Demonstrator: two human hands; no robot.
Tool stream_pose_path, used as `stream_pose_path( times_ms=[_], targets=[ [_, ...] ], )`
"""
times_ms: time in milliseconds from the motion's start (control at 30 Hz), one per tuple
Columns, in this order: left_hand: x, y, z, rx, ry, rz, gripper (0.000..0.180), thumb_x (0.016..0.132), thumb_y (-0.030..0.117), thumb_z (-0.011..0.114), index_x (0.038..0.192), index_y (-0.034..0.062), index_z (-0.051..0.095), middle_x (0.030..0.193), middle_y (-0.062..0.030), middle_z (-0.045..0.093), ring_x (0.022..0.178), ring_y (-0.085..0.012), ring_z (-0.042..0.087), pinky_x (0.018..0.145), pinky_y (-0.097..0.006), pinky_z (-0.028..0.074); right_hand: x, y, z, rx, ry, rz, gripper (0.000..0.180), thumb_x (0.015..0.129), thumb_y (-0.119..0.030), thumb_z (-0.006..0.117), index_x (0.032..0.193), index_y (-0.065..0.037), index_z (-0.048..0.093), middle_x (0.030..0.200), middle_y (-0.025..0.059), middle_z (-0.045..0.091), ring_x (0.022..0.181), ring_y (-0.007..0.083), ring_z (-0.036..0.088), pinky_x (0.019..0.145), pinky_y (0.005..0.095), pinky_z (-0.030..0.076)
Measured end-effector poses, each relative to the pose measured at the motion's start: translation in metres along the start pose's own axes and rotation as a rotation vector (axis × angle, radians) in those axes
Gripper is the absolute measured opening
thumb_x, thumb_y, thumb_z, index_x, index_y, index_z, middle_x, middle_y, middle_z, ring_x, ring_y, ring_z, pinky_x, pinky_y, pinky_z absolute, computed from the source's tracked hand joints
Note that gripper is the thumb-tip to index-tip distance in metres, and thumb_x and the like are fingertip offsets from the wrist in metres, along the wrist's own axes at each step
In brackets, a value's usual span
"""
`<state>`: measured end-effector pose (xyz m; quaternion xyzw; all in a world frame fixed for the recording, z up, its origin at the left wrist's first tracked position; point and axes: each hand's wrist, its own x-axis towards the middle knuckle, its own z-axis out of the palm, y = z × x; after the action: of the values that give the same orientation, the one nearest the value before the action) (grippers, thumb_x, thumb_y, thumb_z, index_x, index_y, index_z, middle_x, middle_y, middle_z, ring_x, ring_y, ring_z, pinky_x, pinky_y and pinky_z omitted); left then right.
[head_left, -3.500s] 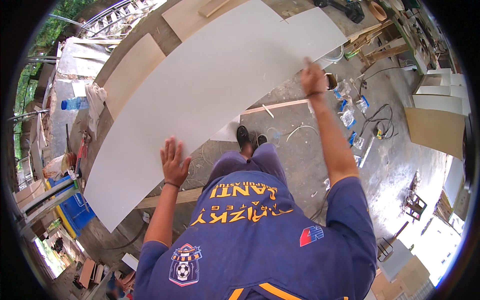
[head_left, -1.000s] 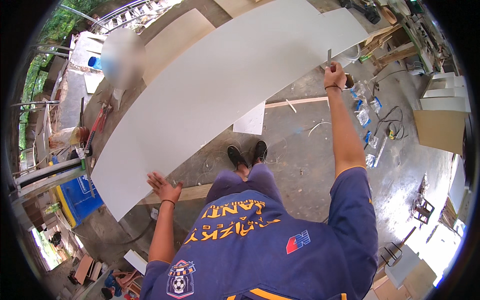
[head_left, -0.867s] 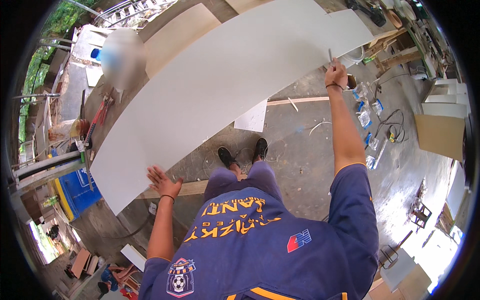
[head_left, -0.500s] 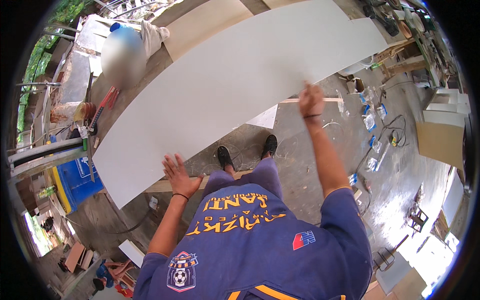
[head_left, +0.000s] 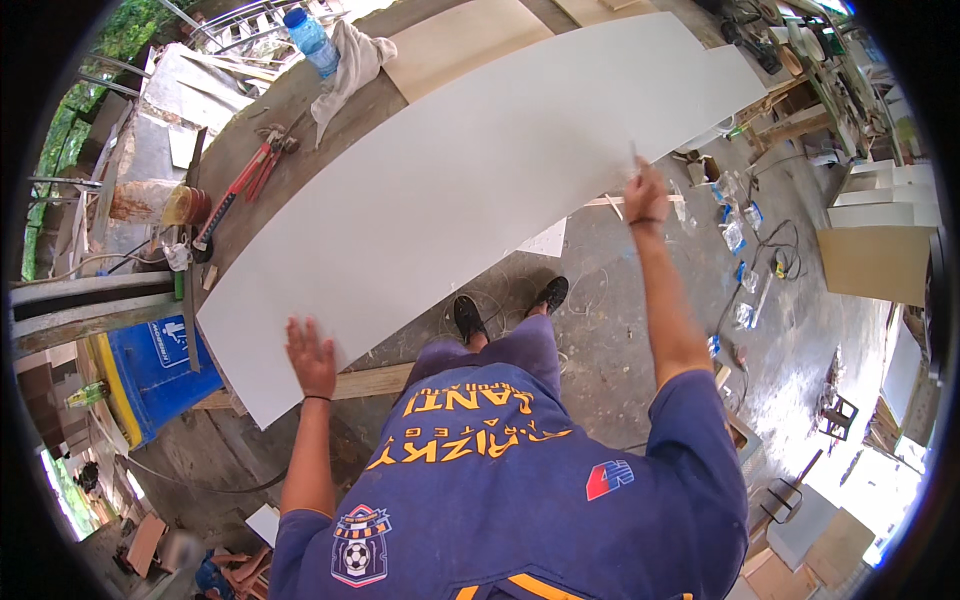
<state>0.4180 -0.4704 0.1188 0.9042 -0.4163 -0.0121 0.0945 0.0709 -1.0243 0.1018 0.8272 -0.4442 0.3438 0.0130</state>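
Observation:
A long pale grey-white sheet [head_left: 440, 190] lies across the bench in front of me. Near its left end, my left hand [head_left: 312, 358] rests flat on the near edge with fingers spread, slightly smeared by motion. My right hand [head_left: 648, 192] is at the near edge further right, its fingers closed around a slim, pencil-like tool [head_left: 633, 152]. The tool's tip points away from me over the sheet; it is too blurred to tell its exact kind. A black wristband circles each wrist.
Red-handled cutters [head_left: 240, 187] lie beyond the sheet's left part, with a blue bottle [head_left: 312, 42] and pale cloth [head_left: 352, 72] further back. A blue bin [head_left: 165, 370] stands at the left. Several small plastic packets [head_left: 735, 237] and a cable [head_left: 790, 262] lie on the floor at right.
My left hand has slid left along the sheet's near edge. My right hand has shifted a little to the right, still closed. The whole view has also shifted slightly.

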Motion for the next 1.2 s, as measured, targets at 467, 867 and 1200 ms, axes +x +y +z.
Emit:
stream_pose_path(
  times_ms=[467,867,1200],
  targets=[
    [-0.005,-0.021,0.001,0.160,0.012,-0.124,0.064,0.091,0.050,0.043,0.145,0.0192,0.027,0.153,-0.0113,0.018,0.140,-0.0320,0.015,0.108,-0.055,0.016,-0.152,-0.264,-0.040,0.596,-0.458,-0.257,0.031,0.072,-0.006,0.053,0.100,-0.013,0.064,0.075,0.0107,0.055,0.071,0.0283,0.057,0.058,0.0404,0.047],
    [0.006,0.040,-0.001,0.167,-0.266,-0.420,0.101,0.076,0.072,0.049,0.148,0.0136,0.010,0.153,-0.0180,-0.003,0.141,-0.0362,-0.001,0.106,-0.063,0.006,-0.095,-0.135,0.004,0.179,-0.050,-0.295,0.047,0.075,-0.002,0.055,0.122,-0.012,0.057,0.092,0.0182,0.058,0.085,0.0347,0.056,0.075,0.0442,0.048],
    [-0.062,0.047,-0.007,0.058,-0.157,-0.113,0.084,0.086,0.058,0.048,0.149,0.0175,0.010,0.155,-0.0113,0.006,0.142,-0.0315,0.006,0.108,-0.059,0.008,-0.111,-0.229,-0.026,0.551,-0.517,-0.159,0.039,0.072,-0.005,0.054,0.108,-0.015,0.062,0.085,0.0123,0.057,0.081,0.0306,0.058,0.068,0.0407,0.050]
  ],
)
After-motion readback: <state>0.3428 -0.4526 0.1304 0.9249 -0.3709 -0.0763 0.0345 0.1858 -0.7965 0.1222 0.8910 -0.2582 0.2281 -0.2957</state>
